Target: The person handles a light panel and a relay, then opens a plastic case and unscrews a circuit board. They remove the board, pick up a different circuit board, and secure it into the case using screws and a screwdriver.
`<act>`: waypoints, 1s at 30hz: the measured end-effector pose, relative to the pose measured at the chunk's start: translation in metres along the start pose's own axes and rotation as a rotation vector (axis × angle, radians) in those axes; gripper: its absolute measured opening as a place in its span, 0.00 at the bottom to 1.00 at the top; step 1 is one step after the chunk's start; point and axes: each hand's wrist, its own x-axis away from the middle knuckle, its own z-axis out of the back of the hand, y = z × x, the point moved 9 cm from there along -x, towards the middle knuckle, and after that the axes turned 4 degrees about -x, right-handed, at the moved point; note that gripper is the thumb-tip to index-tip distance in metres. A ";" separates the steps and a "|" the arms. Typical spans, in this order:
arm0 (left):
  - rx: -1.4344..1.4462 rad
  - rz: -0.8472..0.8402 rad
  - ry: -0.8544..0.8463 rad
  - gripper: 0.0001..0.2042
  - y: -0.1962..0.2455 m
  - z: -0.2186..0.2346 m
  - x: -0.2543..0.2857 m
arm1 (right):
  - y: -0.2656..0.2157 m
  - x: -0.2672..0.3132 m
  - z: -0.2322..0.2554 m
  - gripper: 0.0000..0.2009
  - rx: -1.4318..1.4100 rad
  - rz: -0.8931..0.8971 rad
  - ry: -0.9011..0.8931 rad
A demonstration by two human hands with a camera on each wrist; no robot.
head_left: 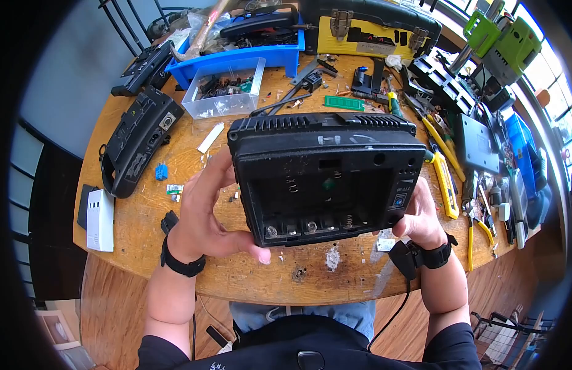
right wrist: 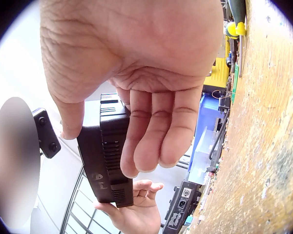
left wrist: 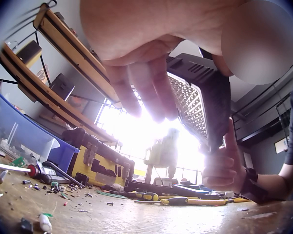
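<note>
A black LED light panel (head_left: 329, 191) is held up over the workbench between both hands, its hollow back facing the head camera, with small metal contacts along the lower inside edge. My left hand (head_left: 205, 213) grips its left side, thumb near the lower corner. On the opposite side my right hand (head_left: 424, 216) holds the edge, its fingers partly hidden behind the casing. The left wrist view shows the lit-looking face with rows of LEDs (left wrist: 188, 100) turned away from me. Ribbed vents (right wrist: 112, 151) run along the casing's edge in the right wrist view.
Left on the wooden bench (head_left: 298, 290) lie a black curved device (head_left: 138, 145) and a white box (head_left: 101, 219). Behind are a clear box (head_left: 221, 108) of parts, a blue bin (head_left: 236, 66) and a yellow-black toolbox (head_left: 366, 40). Pliers and a yellow knife (head_left: 446, 185) lie right.
</note>
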 end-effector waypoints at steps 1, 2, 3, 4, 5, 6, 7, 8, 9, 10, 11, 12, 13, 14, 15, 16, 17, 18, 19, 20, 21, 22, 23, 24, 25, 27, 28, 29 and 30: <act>-0.017 -0.015 -0.003 0.60 0.002 0.000 -0.001 | 0.000 0.000 -0.001 0.42 -0.005 -0.006 -0.001; -0.017 -0.015 -0.003 0.60 0.001 0.000 0.000 | 0.000 0.000 -0.001 0.42 -0.011 -0.013 -0.002; -0.014 -0.019 0.003 0.60 0.000 0.000 0.001 | 0.000 0.000 -0.001 0.42 -0.010 -0.013 -0.002; -0.011 -0.023 0.009 0.60 -0.001 0.000 0.001 | 0.001 0.001 0.000 0.42 -0.008 -0.012 -0.003; -0.011 -0.023 0.009 0.60 0.000 0.000 0.001 | 0.002 0.001 0.001 0.42 -0.005 -0.011 -0.004; -0.006 -0.019 0.009 0.60 0.000 0.000 0.001 | 0.001 0.001 0.001 0.42 -0.005 -0.011 -0.004; -0.001 -0.015 0.010 0.60 0.000 0.000 0.001 | 0.001 0.000 0.000 0.42 -0.006 -0.015 -0.007; -0.001 -0.015 0.010 0.60 0.000 0.000 0.001 | 0.001 0.000 0.000 0.42 -0.008 -0.019 -0.009; -0.002 -0.014 0.008 0.60 0.000 0.000 0.001 | 0.001 0.000 0.000 0.42 -0.008 -0.019 -0.009; -0.003 -0.014 0.005 0.60 0.000 0.000 0.001 | 0.001 0.001 0.000 0.43 -0.010 -0.018 -0.002; -0.003 -0.013 0.005 0.60 0.000 0.000 0.001 | 0.001 0.000 0.000 0.43 -0.012 -0.016 0.004; -0.003 -0.004 0.004 0.60 -0.001 0.000 0.001 | 0.001 0.000 0.000 0.43 -0.012 -0.016 0.004; -0.002 0.005 0.003 0.60 -0.001 0.000 0.002 | 0.001 0.000 0.000 0.43 -0.014 -0.018 0.005; -0.002 0.005 0.003 0.60 -0.002 0.000 0.002 | 0.001 0.000 0.000 0.43 -0.015 -0.020 0.006; -0.008 0.000 0.000 0.59 -0.001 0.000 0.001 | 0.001 0.001 0.001 0.43 -0.015 -0.020 0.006; -0.014 -0.005 -0.003 0.58 -0.001 0.000 0.001 | 0.003 0.001 0.003 0.44 -0.009 -0.022 -0.001; -0.014 -0.005 -0.002 0.58 0.000 -0.001 0.001 | 0.004 0.002 0.004 0.44 -0.002 -0.024 -0.009; 0.020 0.055 -0.012 0.55 -0.004 -0.003 0.000 | 0.002 0.001 0.003 0.44 -0.002 -0.024 -0.009; 0.054 0.115 -0.021 0.53 -0.007 -0.005 0.000 | -0.005 0.000 0.002 0.44 -0.018 0.020 0.012; 0.054 0.115 -0.020 0.53 -0.006 -0.006 -0.003 | -0.011 -0.001 0.003 0.44 -0.033 0.064 0.033; 0.019 0.092 -0.014 0.50 -0.003 -0.006 -0.005 | -0.010 -0.001 0.003 0.44 -0.032 0.064 0.033; -0.016 0.069 -0.007 0.47 0.000 -0.006 -0.007 | -0.011 -0.002 0.004 0.44 -0.042 0.080 0.032; -0.016 0.069 -0.006 0.47 0.000 -0.007 -0.007 | -0.011 -0.002 0.005 0.43 -0.051 0.097 0.032; -0.021 0.100 0.010 0.46 -0.002 -0.007 -0.006 | -0.011 -0.002 0.007 0.43 -0.050 0.096 0.031; -0.026 0.131 0.026 0.44 -0.005 -0.007 -0.005 | -0.010 -0.003 0.009 0.43 -0.025 0.099 0.028; -0.027 0.141 0.030 0.44 -0.008 -0.007 -0.003 | -0.011 -0.003 0.009 0.42 0.000 0.101 0.025; -0.028 0.152 0.032 0.44 -0.010 -0.007 -0.002 | -0.011 -0.003 0.009 0.41 -0.003 0.091 0.046; -0.028 0.152 0.033 0.44 -0.011 -0.008 -0.001 | -0.011 -0.003 0.010 0.41 -0.007 0.081 0.067; 0.030 0.214 0.034 0.44 -0.017 -0.010 0.002 | -0.011 -0.003 0.010 0.41 -0.006 0.081 0.066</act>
